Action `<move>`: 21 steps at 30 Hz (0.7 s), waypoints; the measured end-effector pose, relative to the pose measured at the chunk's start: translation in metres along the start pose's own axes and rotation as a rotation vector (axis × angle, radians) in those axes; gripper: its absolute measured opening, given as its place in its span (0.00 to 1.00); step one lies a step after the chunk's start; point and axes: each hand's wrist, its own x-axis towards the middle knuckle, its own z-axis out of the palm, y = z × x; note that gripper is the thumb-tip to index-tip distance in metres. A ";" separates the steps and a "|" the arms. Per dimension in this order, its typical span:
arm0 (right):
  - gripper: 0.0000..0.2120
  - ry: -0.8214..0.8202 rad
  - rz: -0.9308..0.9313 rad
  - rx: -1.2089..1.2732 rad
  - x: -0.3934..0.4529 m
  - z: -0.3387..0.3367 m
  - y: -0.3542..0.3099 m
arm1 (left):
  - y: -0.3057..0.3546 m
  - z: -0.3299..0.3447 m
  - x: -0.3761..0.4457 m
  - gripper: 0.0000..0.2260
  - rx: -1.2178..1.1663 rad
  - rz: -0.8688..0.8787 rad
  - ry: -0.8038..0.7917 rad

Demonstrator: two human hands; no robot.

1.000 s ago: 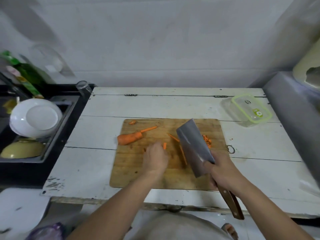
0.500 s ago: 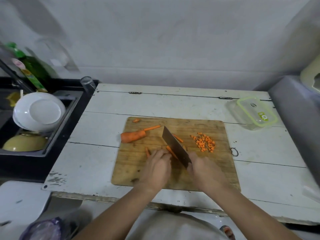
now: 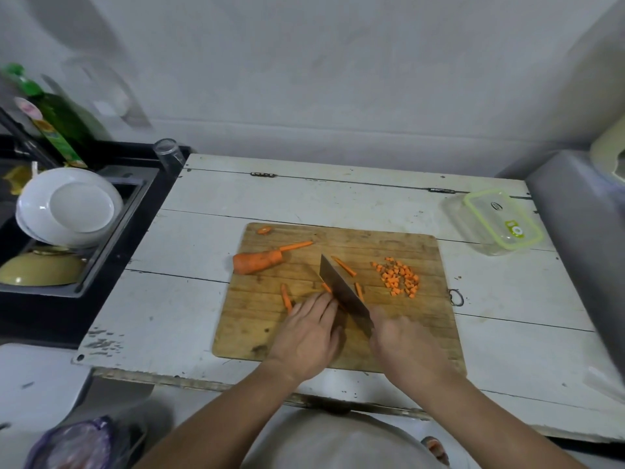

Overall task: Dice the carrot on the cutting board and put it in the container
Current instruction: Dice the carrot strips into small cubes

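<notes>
A wooden cutting board [image 3: 422, 319] lies on the white table. On its far left lies a thick carrot piece [image 3: 258, 262] with a thin strip behind it. Several orange carrot sticks [image 3: 285, 296] lie near the board's middle. A heap of diced carrot [image 3: 399, 277] sits toward the right. My right hand [image 3: 402, 346] grips the handle of a cleaver [image 3: 341, 287], its blade edge down on the board among the sticks. My left hand [image 3: 309, 333] rests fingers-down on sticks just left of the blade. A clear container [image 3: 497, 218] with a green rim stands at the table's far right.
Left of the table, a dark sink [image 3: 101, 265] holds a white plate [image 3: 67, 206] and a yellow bowl [image 3: 40, 270]. A green bottle [image 3: 55, 123] and an upturned glass [image 3: 168, 155] stand behind it. A grey surface [image 3: 581, 231] borders the right.
The cleaver, held flat and raised a second ago, has come down edge-first onto the board beside my left hand. The diced heap it hid is now in sight.
</notes>
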 end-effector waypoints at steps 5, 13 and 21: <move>0.13 -0.004 -0.010 -0.048 -0.002 -0.002 -0.007 | -0.001 0.001 0.000 0.26 0.000 0.007 -0.031; 0.17 -0.073 -0.043 -0.125 0.013 -0.005 -0.031 | -0.003 0.002 0.004 0.23 -0.052 0.018 -0.015; 0.06 -0.016 0.076 0.309 0.034 -0.002 0.001 | 0.001 -0.017 0.009 0.19 -0.096 0.014 -0.051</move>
